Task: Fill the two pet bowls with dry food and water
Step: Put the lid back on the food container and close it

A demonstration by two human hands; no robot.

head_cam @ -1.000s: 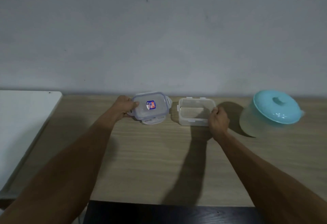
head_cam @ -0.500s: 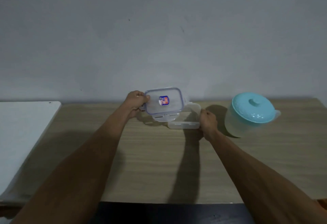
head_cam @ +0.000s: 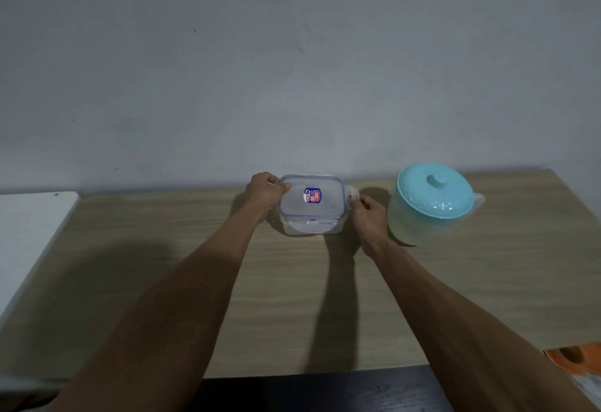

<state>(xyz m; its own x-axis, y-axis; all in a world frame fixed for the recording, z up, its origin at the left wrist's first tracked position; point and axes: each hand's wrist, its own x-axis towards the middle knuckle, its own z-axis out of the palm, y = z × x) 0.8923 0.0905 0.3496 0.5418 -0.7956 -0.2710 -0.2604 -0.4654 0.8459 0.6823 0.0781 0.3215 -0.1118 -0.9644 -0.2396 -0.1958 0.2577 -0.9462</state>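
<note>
Light wood-grain table (head_cam: 292,298) set against a plain grey wall (head_cam: 292,70). A white surface (head_cam: 29,233) lies just beside the table's left edge, a dark strip (head_cam: 309,392) borders its near edge, and an orange object (head_cam: 574,357), partly cut off, shows at lower right.

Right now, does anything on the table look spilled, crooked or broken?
Nothing looks spilled or broken. The lid sits on the clear box, its right flap sticking out, unlatched, by the right hand; the left hand grips the other end. The jug stands upright, covered.
</note>
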